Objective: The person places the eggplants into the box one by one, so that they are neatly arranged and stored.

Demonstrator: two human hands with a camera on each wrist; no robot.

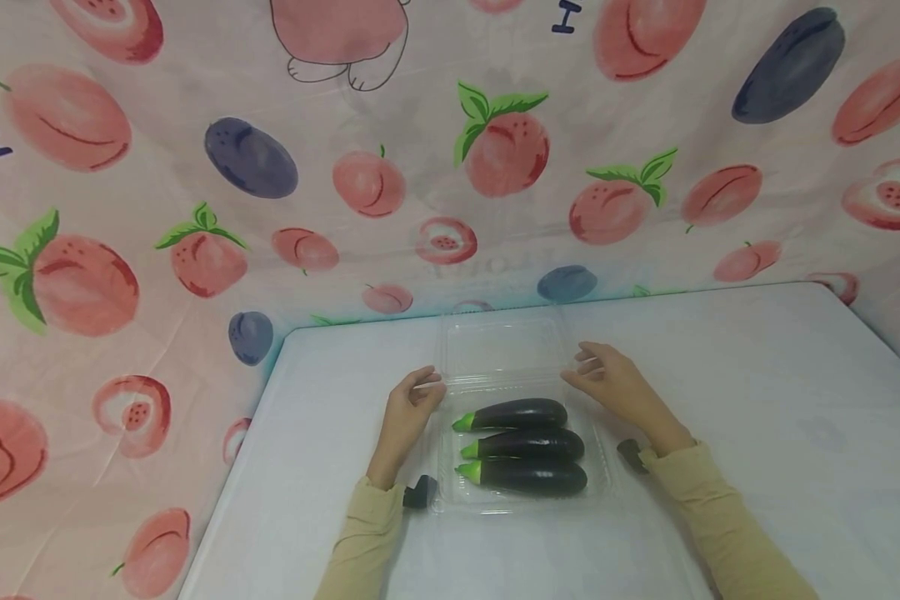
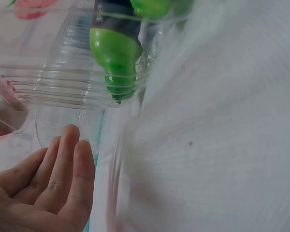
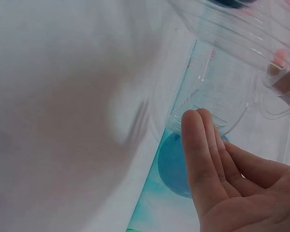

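A clear plastic clamshell box [image 1: 525, 504] lies on the white table with its lid [image 1: 506, 346] folded back toward the wall. Three dark eggplants [image 1: 528, 444] lie side by side in the base, green stem ends to the left. My left hand [image 1: 411, 408] is at the left side of the box near the hinge, its fingers [image 2: 67, 169] fairly straight in the left wrist view. On the opposite side, my right hand [image 1: 617, 385] is beside the lid, with fingers [image 3: 195, 150] extended in the right wrist view. Both thumbs show partly through or behind the clear plastic.
The white table [image 1: 780, 417] runs out to both sides of the box. Behind it and at the left hangs a pink cloth [image 1: 390, 100] printed with fruit. Small black devices [image 1: 420, 492] are at both wrists, by the sleeve cuffs.
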